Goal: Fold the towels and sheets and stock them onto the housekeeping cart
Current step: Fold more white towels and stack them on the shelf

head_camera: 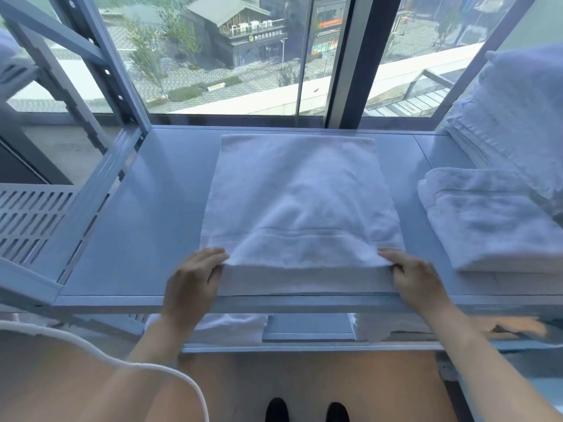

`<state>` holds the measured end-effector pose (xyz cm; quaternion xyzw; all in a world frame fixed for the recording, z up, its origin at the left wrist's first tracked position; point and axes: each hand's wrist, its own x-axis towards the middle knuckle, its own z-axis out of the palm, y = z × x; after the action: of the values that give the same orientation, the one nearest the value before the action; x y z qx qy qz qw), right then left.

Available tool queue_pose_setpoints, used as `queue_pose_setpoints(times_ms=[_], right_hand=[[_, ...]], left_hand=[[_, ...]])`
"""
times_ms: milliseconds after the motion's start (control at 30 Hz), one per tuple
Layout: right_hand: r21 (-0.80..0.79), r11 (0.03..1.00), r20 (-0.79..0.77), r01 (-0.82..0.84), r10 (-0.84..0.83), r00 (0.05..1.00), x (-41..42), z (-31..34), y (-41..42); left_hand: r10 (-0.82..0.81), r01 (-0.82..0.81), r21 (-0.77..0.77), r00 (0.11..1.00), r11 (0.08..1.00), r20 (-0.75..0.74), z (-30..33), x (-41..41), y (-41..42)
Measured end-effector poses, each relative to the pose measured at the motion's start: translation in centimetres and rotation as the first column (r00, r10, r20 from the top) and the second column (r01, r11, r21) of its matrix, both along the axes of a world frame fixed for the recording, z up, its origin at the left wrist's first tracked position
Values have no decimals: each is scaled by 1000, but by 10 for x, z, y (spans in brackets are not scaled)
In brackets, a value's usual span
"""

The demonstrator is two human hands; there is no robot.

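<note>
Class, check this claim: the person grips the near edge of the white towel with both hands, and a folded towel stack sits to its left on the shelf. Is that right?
Not quite. The head view shows the folded towel stack to the right of the white towel, not the left. Both the left hand and right hand do grip its near edge on the shelf.

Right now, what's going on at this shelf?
A person is folding a white towel spread flat on a grey shelf by a window. The left hand and right hand each pinch a near corner of it, lifted slightly off the layer beneath. Already folded towels sit stacked to the right.
</note>
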<state>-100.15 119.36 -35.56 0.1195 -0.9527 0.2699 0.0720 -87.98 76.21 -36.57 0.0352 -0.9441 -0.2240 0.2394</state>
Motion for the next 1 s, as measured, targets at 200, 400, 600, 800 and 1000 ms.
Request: queue_pose_setpoints(times_ms=[200, 400, 600, 800, 1000], right_hand=[[9, 999, -37, -38, 38, 999, 1, -23, 4], [11, 1000, -159, 15, -13, 987, -29, 8, 0], [17, 997, -115, 69, -67, 991, 7, -8, 14], [-20, 998, -112, 55, -57, 992, 12, -25, 12], [-6, 998, -93, 65, -66, 994, -11, -2, 4]], left_hand=[[-17, 16, 28, 999, 999, 46, -32, 6, 6], [38, -39, -59, 999, 997, -20, 14, -25, -7], [10, -10, 5, 999, 1000, -47, -3, 15, 0], [20, -20, 112, 1000, 993, -3, -43, 29, 12], [61, -63, 49, 997, 997, 44, -19, -5, 2]])
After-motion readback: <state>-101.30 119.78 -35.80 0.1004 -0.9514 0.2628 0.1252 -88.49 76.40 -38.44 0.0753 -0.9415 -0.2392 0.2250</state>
